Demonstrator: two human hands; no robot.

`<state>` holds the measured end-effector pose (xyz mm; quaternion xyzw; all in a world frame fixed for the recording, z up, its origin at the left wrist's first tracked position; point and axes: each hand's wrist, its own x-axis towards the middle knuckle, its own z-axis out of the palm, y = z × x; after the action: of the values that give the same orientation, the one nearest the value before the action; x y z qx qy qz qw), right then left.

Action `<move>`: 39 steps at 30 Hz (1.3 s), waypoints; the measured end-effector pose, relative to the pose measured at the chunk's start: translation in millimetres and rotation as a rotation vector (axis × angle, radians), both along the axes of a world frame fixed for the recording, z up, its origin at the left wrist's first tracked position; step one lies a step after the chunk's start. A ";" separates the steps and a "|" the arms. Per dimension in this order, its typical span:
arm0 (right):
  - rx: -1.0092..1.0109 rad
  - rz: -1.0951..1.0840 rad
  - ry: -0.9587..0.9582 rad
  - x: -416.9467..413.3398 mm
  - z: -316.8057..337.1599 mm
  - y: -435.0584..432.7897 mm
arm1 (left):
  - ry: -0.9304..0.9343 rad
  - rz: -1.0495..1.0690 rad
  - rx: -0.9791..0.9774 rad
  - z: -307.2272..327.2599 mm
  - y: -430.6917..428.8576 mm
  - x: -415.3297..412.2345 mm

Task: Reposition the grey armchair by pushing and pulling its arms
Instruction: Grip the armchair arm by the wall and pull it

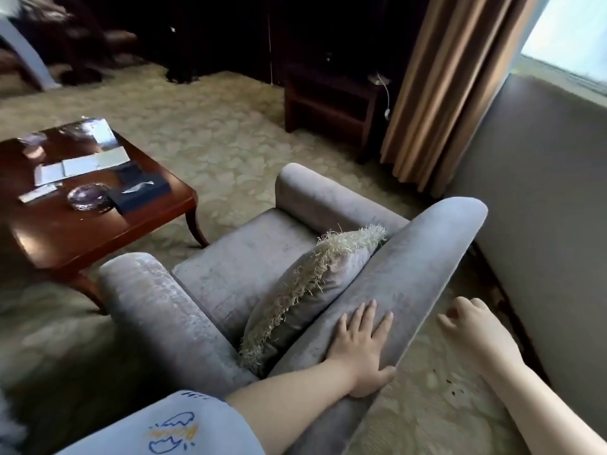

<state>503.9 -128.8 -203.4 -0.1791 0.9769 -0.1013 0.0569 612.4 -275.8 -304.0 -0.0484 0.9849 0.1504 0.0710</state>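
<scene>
The grey armchair (249, 254) stands below me on the patterned carpet, its seat facing away toward the upper left. A grey cushion with a cream fringe (315, 287) leans against its backrest. My left hand (363, 346) lies flat on top of the backrest, fingers spread and straight, thumb over the rear edge. My right hand (473, 333) hovers behind the chair over the carpet, fingers loosely curled, holding nothing and touching nothing. The chair's two arms (147, 303) run forward on either side of the seat.
A dark wooden coffee table (59, 238) with papers, a glass ashtray and a dark box stands just left of the chair's front. A wall (542, 208) and tan curtain (453, 93) close in on the right. A dark wooden side table (328, 106) sits beyond.
</scene>
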 end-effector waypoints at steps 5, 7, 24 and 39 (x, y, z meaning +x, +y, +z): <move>-0.007 0.138 -0.041 -61.3 -5.5 -20.8 | -0.038 0.076 0.030 13.4 -0.8 -4.7; 0.001 0.195 -0.044 -82.7 -7.4 -26.1 | -0.004 0.221 0.054 22.2 7.1 -17.0; 0.089 0.664 0.093 -314.1 27.1 33.9 | -0.035 1.005 -0.079 31.6 88.9 -262.2; 0.081 0.963 0.135 -519.6 13.7 -83.2 | -0.154 1.151 0.073 12.6 27.2 -449.0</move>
<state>-15.8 -211.9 -189.7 -0.6147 0.7876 -0.0135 0.0407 163.5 -248.6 -291.3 -0.5842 0.7862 0.1947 0.0508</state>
